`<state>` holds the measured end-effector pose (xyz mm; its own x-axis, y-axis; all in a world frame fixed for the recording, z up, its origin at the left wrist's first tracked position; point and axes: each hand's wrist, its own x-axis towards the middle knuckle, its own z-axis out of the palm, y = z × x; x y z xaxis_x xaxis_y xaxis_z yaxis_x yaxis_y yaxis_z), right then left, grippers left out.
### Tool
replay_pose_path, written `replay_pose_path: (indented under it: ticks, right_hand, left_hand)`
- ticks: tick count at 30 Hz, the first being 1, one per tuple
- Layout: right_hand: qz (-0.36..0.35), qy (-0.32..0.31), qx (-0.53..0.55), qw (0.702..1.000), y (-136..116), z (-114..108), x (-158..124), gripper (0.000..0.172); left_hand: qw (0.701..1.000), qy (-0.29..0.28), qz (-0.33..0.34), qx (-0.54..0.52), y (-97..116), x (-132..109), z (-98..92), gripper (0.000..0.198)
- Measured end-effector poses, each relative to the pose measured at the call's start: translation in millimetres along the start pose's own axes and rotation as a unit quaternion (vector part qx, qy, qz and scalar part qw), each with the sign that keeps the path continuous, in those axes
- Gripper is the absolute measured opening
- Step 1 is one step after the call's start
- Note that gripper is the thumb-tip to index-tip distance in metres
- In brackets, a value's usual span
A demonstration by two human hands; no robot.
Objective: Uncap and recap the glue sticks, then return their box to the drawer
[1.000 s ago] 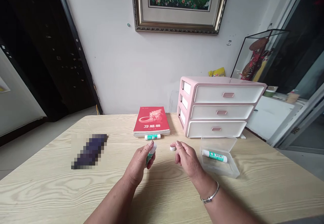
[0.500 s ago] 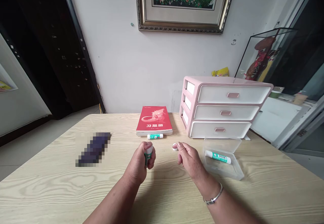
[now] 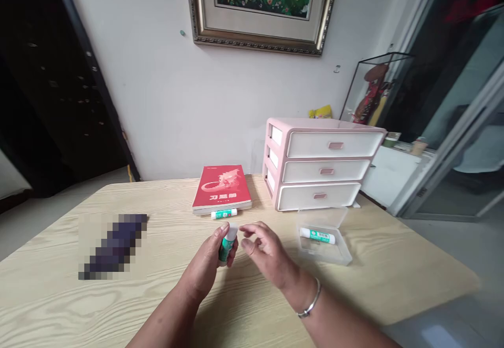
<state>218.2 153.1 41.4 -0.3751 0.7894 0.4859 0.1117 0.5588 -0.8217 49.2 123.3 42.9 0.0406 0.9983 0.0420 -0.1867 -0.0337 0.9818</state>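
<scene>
Wrapped in my left hand (image 3: 205, 264) is a green-and-white glue stick (image 3: 226, 250), held upright with its white top facing up. My right hand (image 3: 271, 257) hovers just to the right of that top, thumb and fingers apart and nothing visible between them. Behind my hands, a second glue stick (image 3: 224, 214) lies against the front edge of a thick red book (image 3: 221, 184). To the right, a third glue stick (image 3: 317, 235) rests inside a clear plastic box (image 3: 342, 254) whose lid is raised.
A pink-and-white drawer unit (image 3: 321, 171) stands at the back right with its drawers closed. A pixelated dark object (image 3: 114, 245) lies on the left of the wooden table (image 3: 98, 306). The wall (image 3: 165, 106) rises behind the table.
My right hand has come left to the glue stick, and the white cap it pinched no longer shows in its fingers. A white top now shows on the stick. The view has turned right.
</scene>
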Motion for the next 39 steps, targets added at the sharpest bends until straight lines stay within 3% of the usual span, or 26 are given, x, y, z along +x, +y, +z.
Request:
replay_pose_path:
  ticks: [2, 6, 10, 13, 16, 20, 24, 27, 29, 39]
  right_hand:
    - [-0.024, -0.013, -0.004, 1.0, -4, 8, -3, 0.027]
    - [-0.006, -0.014, 0.042, 0.999, -7, 18, -6, 0.027]
    - [-0.004, 0.012, 0.068, 0.998, -17, 10, -10, 0.028]
    - [-0.006, 0.04, 0.029, 0.999, -25, -17, -14, 0.029]
    - [0.007, 0.08, -0.119, 0.99, -28, -62, -15, 0.031]
    - [0.059, 0.033, -0.38, 0.923, -23, -124, -16, 0.029]
    - [0.147, -0.076, -0.511, 0.844, -9, -155, -23, 0.021]
    - [0.182, -0.123, -0.552, 0.804, 2, -159, -27, 0.02]
    - [0.196, -0.135, -0.559, 0.794, 6, -159, -27, 0.021]
    - [0.204, -0.127, -0.559, 0.794, 15, -156, -21, 0.022]
  left_hand:
    - [1.0, -0.024, -0.004, 0.006, 1, -3, 2.9, 0.048]
    - [0.998, -0.063, -0.002, 0.017, 8, -10, 7.1, 0.049]
    - [0.994, -0.107, 0.003, 0.024, 9, -9, 7.1, 0.057]
    - [0.997, -0.08, 0.004, 0.006, 4, 1, 2.0, 0.064]
    - [0.999, -0.029, 0.012, -0.01, 0, 9, -7.1, 0.064]
    - [0.999, 0.019, 0.026, -0.024, 4, 11, -16.0, 0.061]
    - [0.999, 0.027, 0.029, -0.024, 11, 7, -16.2, 0.058]
    - [0.999, 0.035, 0.036, -0.015, 12, 5, -15.9, 0.054]
    - [0.999, 0.034, 0.036, -0.01, 11, 5, -17.1, 0.053]
    - [0.999, 0.033, 0.023, 0.012, 15, 4, -18.9, 0.053]
